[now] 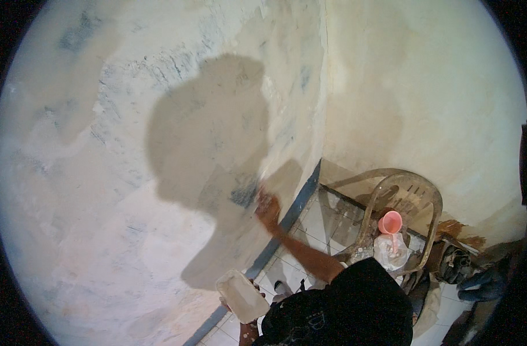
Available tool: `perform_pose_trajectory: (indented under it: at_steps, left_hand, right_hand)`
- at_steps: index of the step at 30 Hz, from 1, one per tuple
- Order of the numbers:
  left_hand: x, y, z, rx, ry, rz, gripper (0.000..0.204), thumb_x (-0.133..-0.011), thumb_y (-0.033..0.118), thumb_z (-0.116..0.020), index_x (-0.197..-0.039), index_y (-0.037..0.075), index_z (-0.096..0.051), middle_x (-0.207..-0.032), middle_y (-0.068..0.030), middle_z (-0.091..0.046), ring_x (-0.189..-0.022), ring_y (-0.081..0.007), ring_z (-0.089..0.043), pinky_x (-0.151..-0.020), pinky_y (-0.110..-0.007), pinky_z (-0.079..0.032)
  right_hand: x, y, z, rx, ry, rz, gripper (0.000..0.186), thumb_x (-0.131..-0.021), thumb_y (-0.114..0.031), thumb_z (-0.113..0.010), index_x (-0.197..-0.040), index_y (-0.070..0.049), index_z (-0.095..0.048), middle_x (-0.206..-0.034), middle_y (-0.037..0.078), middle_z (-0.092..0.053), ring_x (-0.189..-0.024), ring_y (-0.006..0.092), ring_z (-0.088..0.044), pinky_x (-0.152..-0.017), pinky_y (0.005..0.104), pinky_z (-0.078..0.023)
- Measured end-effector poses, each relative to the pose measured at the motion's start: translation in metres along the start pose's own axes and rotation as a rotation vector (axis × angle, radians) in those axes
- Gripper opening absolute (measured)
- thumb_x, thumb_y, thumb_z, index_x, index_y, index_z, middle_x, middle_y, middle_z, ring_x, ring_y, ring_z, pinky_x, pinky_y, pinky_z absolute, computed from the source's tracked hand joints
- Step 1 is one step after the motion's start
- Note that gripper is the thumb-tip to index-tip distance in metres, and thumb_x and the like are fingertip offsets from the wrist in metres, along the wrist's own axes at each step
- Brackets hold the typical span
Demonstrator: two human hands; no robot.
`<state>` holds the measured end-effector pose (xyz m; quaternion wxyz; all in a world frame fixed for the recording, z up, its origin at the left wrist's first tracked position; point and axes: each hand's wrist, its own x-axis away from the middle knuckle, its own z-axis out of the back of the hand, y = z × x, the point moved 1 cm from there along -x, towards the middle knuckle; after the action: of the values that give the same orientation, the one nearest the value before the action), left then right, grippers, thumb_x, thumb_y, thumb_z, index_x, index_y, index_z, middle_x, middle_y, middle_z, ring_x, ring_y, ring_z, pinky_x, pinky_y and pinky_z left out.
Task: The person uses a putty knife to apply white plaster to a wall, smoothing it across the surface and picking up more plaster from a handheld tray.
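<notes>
My right hand (pixel 268 206) is raised against the patchy white wall (pixel 131 225), its fingers closed near a dark grey patch. Whatever it grips is hidden by the hand and blurred. Low in the view, my left hand (pixel 248 328) holds a rectangular off-white tray (pixel 243 295) from beneath, fingers wrapped at its edges. The tray's inner face looks smeared with a pale paste. A large shadow of my head and arm falls over the wall.
In the corner, a dirty plastic chair (pixel 435 202) carries a pink dipper (pixel 392 221) and a clear plastic bag (pixel 390 254). A blue skirting strip (pixel 301 202) edges the white tiled floor (pixel 320 224). Dark cloth items (pixel 482 282) lie at the right, by the second wall (pixel 425 104).
</notes>
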<state>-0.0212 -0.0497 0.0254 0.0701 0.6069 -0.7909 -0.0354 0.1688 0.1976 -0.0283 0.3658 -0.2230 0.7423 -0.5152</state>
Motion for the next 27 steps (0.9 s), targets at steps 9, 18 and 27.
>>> perform_pose_trajectory:
  at_steps: [9, 18, 27]
  left_hand:
    - [-0.007, 0.005, -0.013, -0.283, 0.258, -0.027, 0.088, -0.072, 0.076, -0.031, -0.124, 0.007, -0.039, -0.105, -0.0211, -0.054, -0.075, -0.0342, -0.059, -0.055, -0.049, -0.049]
    - [0.019, -0.011, 0.002, -0.109, 0.379, -0.130, 0.091, -0.069, 0.079, -0.032, -0.129, 0.010, -0.034, -0.103, -0.0230, -0.054, -0.076, -0.0397, -0.057, -0.056, -0.054, -0.048]
    - [0.022, -0.034, 0.083, -0.034, 0.384, -0.065, 0.098, -0.063, 0.079, -0.045, -0.132, 0.009, -0.031, -0.114, -0.0215, -0.049, -0.090, -0.0406, -0.054, -0.069, -0.058, -0.046]
  right_hand:
    - [0.047, -0.022, 0.061, -0.177, -0.086, 0.015, 0.008, -0.082, -0.009, -0.053, -0.078, -0.007, -0.047, -0.079, 0.004, -0.052, -0.078, 0.0183, -0.055, -0.079, 0.0314, -0.048]
    - [-0.143, 0.002, 0.054, 0.612, 0.309, 0.362, 0.025, -0.066, -0.004, -0.060, -0.090, 0.000, -0.051, -0.089, 0.014, -0.051, -0.083, 0.0296, -0.052, -0.070, 0.0409, -0.042]
    - [0.125, -0.085, 0.035, 0.184, -0.544, 0.219, 0.035, -0.056, 0.003, -0.059, -0.090, -0.004, -0.061, -0.082, 0.010, -0.058, -0.072, 0.0261, -0.058, -0.059, 0.0342, -0.046]
